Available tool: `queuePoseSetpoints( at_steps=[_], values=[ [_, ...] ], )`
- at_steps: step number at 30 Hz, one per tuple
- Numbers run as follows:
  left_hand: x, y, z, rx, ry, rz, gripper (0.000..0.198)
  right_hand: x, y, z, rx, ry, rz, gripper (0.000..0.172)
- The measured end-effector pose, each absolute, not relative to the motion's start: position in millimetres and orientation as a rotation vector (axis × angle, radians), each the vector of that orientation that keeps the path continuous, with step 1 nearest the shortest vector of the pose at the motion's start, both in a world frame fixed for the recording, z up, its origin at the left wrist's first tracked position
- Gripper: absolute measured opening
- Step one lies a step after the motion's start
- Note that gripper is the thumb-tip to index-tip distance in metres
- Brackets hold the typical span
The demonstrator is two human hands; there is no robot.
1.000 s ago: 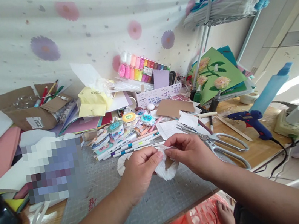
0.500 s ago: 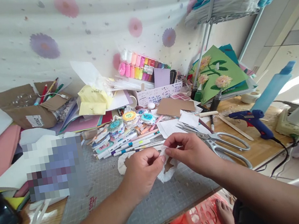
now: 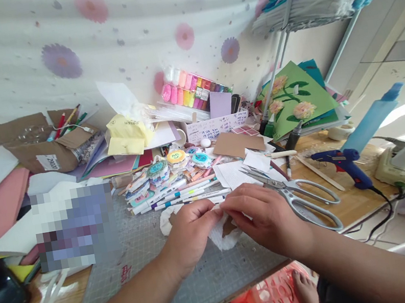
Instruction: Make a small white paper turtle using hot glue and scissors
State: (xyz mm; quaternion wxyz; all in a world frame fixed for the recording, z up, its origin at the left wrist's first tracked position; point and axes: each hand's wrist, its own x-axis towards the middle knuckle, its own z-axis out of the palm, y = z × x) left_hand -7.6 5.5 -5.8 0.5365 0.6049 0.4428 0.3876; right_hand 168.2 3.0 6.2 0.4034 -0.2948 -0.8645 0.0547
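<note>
From my remote seat I watch two bare hands close together over the grey mat (image 3: pixel 163 287). The left hand (image 3: pixel 189 231) is narrow, thumb and bent fingertips pinching the white tissue (image 3: pixel 219 240). The right hand (image 3: pixel 265 216) curves in from the three o'clock side, its fingertips at the left thumb; its own fingers hide the contact, so I cannot tell whether it grips the tissue too. The tissue hangs between and below the hands, a brown piece (image 3: pixel 229 225) showing against it, and it sits just below the centre of my view.

Taking the hands as the dial's centre, I have pens (image 3: pixel 182 196) near ten o'clock and scissors (image 3: pixel 307 201) at three, just beside the right hand. The glue gun (image 3: pixel 344 164) lies farther out, between two and three. The clay pack (image 3: pixel 192 91) stands at twelve, the box (image 3: pixel 40 158) at ten, well apart, and the red basket (image 3: pixel 276 294) is below the table's edge at five.
</note>
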Motion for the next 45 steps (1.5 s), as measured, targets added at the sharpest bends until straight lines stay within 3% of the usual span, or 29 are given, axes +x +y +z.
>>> queuePoseSetpoints(
  at_steps=[5, 9, 15, 22, 35, 39, 43, 45],
  values=[
    [-5.5, 4.9, -8.8, 1.191, 0.972, 0.930, 0.032, 169.9, 6.6, 5.9, -0.774, -2.164, 0.175, 0.018],
    [-5.5, 6.2, -5.5, 1.070, 1.026, 1.003, 0.032, 172.0, 13.2, 3.7, -0.963, -1.929, 0.515, 0.006],
    [-7.7, 8.6, -3.3, 1.123, 1.077, 1.042, 0.040, 182.5, 24.7, 7.7, -0.949, -1.600, 1.020, 0.014],
    [-9.8, 3.5, -1.1, 1.168, 0.717, 0.907, 0.021, 188.5, 28.6, 9.9, -0.904, -1.500, 1.255, 0.018],
    [-11.3, 3.5, -1.5, 1.333, 0.728, 0.875, 0.021, 183.3, 27.8, 9.5, -0.994, -1.591, 1.134, 0.014],
    [-13.2, 2.9, -1.6, 1.295, 0.678, 0.872, 0.031, 182.2, 25.6, 10.8, -0.970, -1.579, 1.166, 0.014],
    [-11.8, 2.5, -1.1, 1.369, 0.736, 0.836, 0.013, 180.9, 23.8, 9.3, -0.941, -1.584, 1.207, 0.015],
    [-9.6, 1.5, -1.0, 1.371, 0.774, 0.816, 0.013, 180.4, 23.6, 7.9, -0.934, -1.596, 1.202, 0.015]
  ],
)
